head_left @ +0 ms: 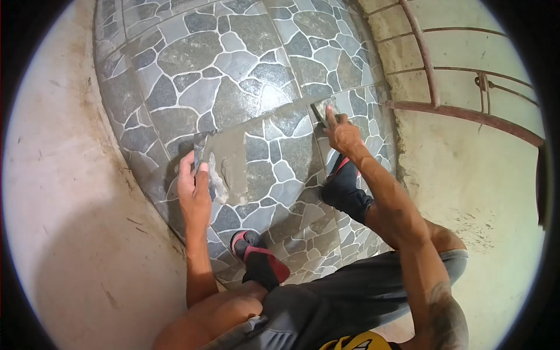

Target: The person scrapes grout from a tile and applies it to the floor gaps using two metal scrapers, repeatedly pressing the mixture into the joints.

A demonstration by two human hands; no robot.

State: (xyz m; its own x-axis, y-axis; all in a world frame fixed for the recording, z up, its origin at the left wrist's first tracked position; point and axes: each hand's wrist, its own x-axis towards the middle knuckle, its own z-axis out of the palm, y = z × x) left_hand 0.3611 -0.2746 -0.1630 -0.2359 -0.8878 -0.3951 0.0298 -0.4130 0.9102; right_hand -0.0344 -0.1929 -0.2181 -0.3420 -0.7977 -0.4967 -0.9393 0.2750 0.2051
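Note:
My left hand (pixel 194 189) is closed, thumb on top, on the left edge of a flat piece smeared with wet grey grout (pixel 232 160). How far this piece extends under the grout is hard to make out. A paler lump of grout lies close to the thumb. On the right, my right hand (pixel 344 137) grips a small flat scraper (pixel 324 109), fingers pressed on its grout-stained face. The scraper's dark edge rests at a joint of the stone-patterned floor tiles (pixel 251 64), where a grey grout band runs leftward.
My shoes, the left one (pixel 265 262) and the right one (pixel 345 185), stand on the tiles. A rusty metal frame (pixel 466 114) leans in at the upper right. Plain pale walls (pixel 64 146) border both sides of the narrow tiled strip.

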